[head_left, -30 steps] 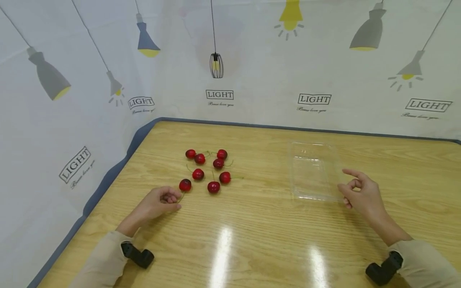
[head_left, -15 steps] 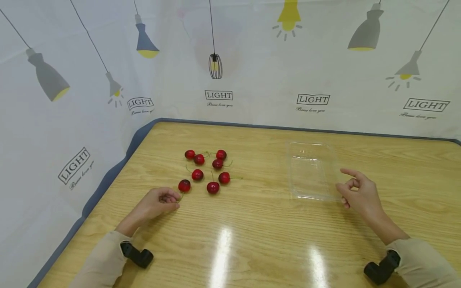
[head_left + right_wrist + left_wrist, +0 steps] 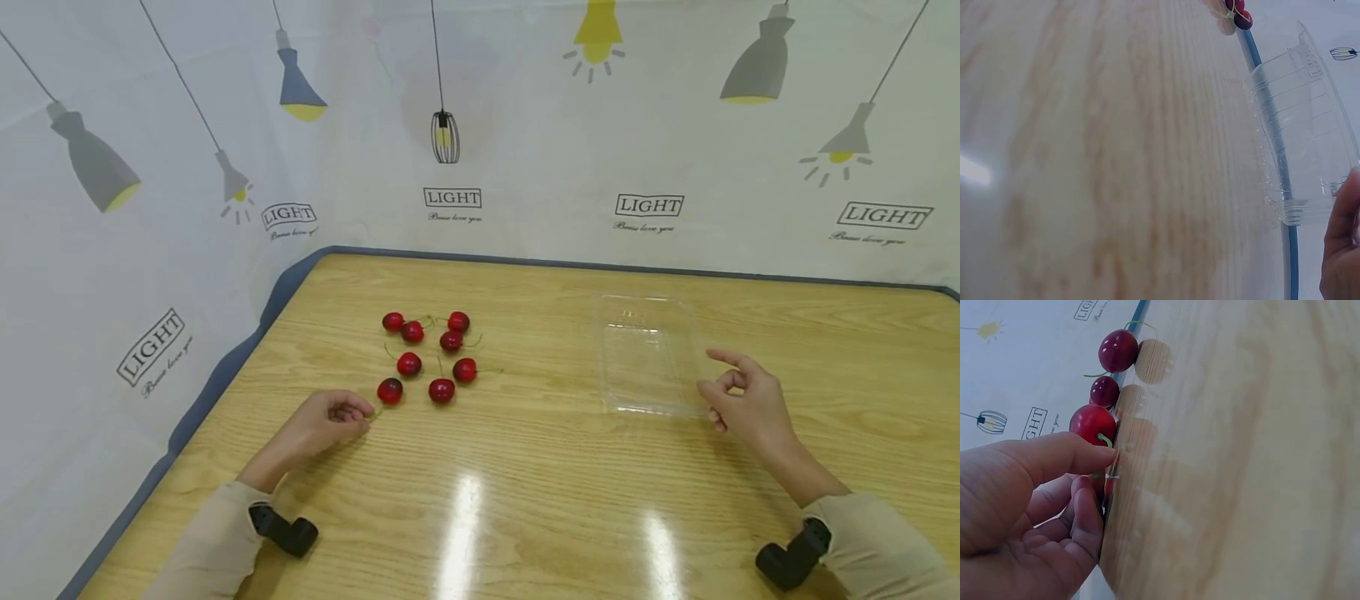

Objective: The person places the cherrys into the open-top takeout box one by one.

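Between hands [image 3: 330, 417], bare table [image 3: 525, 467], tray [image 3: 647, 354] rightward.

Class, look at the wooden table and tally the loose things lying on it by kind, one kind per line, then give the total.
Red cherries: 8
Clear plastic trays: 1
Total: 9
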A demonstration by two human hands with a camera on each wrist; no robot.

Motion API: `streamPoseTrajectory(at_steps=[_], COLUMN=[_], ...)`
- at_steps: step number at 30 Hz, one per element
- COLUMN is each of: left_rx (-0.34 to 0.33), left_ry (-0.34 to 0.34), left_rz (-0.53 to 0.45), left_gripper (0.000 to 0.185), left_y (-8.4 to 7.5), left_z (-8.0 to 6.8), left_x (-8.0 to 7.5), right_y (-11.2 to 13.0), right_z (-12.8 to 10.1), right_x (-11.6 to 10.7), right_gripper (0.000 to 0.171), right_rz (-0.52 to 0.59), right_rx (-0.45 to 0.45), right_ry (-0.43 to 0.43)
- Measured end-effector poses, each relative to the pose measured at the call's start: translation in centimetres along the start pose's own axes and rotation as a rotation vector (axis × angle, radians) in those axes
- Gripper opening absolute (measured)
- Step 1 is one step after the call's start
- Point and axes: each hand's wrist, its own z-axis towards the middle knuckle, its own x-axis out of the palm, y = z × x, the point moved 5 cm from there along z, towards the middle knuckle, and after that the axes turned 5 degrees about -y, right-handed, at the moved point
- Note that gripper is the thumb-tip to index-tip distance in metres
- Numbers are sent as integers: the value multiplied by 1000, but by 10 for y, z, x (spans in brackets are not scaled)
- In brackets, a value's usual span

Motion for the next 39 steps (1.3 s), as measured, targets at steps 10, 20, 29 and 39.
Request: streamPoseTrajectory(at_steps=[10,20,29,39], left_rx=[63,33,22,-4], left_ry=[14,4,7,35], left_rz=[10,64,67,53], left_gripper=[17,20,16,17], left_y=[0,1,0,0], left_z=[0,1,1,1], left_x=[-2,-3,-3,-3], right_y=[-1,0,1,0], right_z=[0,0,0,0], right_x=[0,1,1,0], right_gripper=[51,50,50,51], right_rz=[9,10,6,10], right_rx=[1,-3,-2,7], right_ry=[-2,1,-4,-7])
